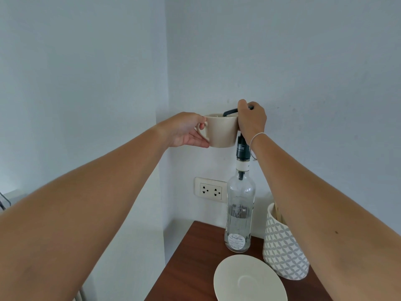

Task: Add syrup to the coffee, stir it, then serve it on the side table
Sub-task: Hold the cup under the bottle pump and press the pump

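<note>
The left hand [186, 131] grips the cream ceramic cup [221, 131] under the black pump spout [230, 111] of the clear glass syrup bottle [239, 213], whose pump head the right hand [251, 120] clasps.

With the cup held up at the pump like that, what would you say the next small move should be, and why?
Probably press the pump head down. The left hand holds the cup by its handle with the spout over its rim, and the right hand is closed on top of the pump of the bottle. Whether syrup has gone in cannot be seen.
</note>
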